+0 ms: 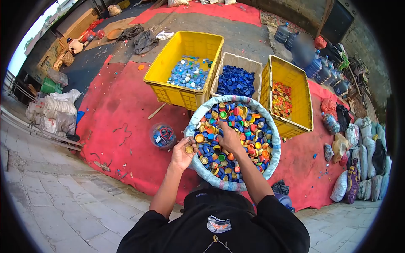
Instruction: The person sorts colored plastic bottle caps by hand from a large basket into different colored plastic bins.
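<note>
A wide sack with a rolled light-blue rim point(275, 139) stands in front of me, filled with mixed bottle caps point(253, 141) in blue, yellow, red, green and orange. At its left rim my left hand point(182, 156) is closed, palm up, on a yellowish bottle cap point(189, 149). My right hand point(230, 139) reaches over the sack with its fingers bent down among the caps. What those fingertips grip, if anything, is hidden. Just left of the sack is a clear round tub point(157, 143) with a few caps and red and blue pieces.
Beyond the sack stand a yellow crate point(177, 93) of light-blue caps, a whitish crate point(258, 67) of dark-blue caps and another yellow crate point(291, 128) of red, orange and yellow caps. Filled bags point(366, 156) and water jugs point(314, 67) line the right side; white sacks point(55, 109) lie left.
</note>
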### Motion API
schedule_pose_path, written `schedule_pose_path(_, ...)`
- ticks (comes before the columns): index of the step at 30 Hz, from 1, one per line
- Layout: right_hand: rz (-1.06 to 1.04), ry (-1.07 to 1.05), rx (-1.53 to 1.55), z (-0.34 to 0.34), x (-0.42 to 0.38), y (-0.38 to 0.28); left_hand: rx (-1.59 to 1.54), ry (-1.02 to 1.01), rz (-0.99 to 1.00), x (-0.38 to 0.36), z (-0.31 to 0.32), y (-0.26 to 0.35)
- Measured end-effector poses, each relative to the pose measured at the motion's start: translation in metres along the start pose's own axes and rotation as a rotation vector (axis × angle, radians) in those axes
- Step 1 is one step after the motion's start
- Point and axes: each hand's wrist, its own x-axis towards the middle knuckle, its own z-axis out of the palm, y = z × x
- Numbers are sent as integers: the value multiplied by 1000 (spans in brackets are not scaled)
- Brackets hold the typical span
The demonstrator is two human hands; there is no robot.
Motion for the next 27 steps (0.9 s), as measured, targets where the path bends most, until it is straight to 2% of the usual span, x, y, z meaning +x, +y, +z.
schedule_pose_path(2, 4, -75, -120, 4, 10, 3, 11, 19, 7, -7, -11, -5)
schedule_pose_path(7, -28, -118, -169, 13, 23, 9, 70, 68, 56, -18, -17, -14)
schedule_pose_path(13, 81, -216, -159, 14, 27, 16, 240, 135, 115, -20, -1, -18)
schedule_pose_path(17, 29, -46, -10, 16, 17, 29, 478, 139, 141, -2, 3, -20)
schedule_pose_path(20, 246, 2, 304, -14, 4, 9, 898, 188, 313, 15, 24, -22)
schedule_pose_path(21, 285, 46, 371, -22, -3, 6, 1017, 121, 393, 32, 12, -22)
schedule_pose_path(22, 296, 123, 611, -18, -10, 15, 1238, 116, 443, 36, 22, -20)
schedule_pose_path(24, 518, 97, 1175, -28, -31, 26, 1681, 93, 547, 47, 44, -16)
schedule_pose_path(25, 551, 95, 1384, -35, -43, 26, 1803, -37, 707, 61, 42, -16)
schedule_pose_path(27, 583, 99, 1623, -46, -66, 20, 1932, -93, 691, 76, 42, -19)
